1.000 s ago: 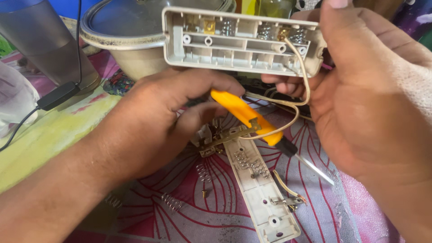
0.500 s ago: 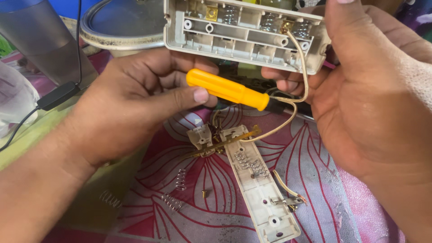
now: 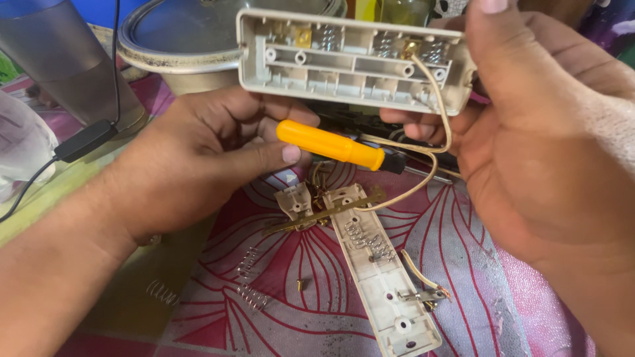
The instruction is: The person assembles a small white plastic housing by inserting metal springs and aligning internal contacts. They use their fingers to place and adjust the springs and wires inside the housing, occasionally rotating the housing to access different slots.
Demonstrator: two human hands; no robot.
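Observation:
My left hand (image 3: 198,158) holds a screwdriver with an orange handle (image 3: 331,144), lying almost level with its tip pointing right. My right hand (image 3: 536,132) grips one end of an opened beige power-strip housing (image 3: 350,59), held up with its inner side toward me; springs and brass contacts show inside. A thin cream wire (image 3: 436,119) loops from the housing down to the other half of the strip (image 3: 383,277), which lies on the cloth with a brass strip (image 3: 317,215) across its top end.
Loose springs (image 3: 248,281) and a small brass screw (image 3: 300,284) lie on the pink flowered cloth (image 3: 463,264). A metal pot with a lid (image 3: 178,39) stands behind. A grey tumbler (image 3: 59,73) and a black cable with an inline switch (image 3: 83,140) are at the left.
My left hand has turned the screwdriver from slanting downward to nearly level and raised it closer under the housing. My right hand has kept holding the housing.

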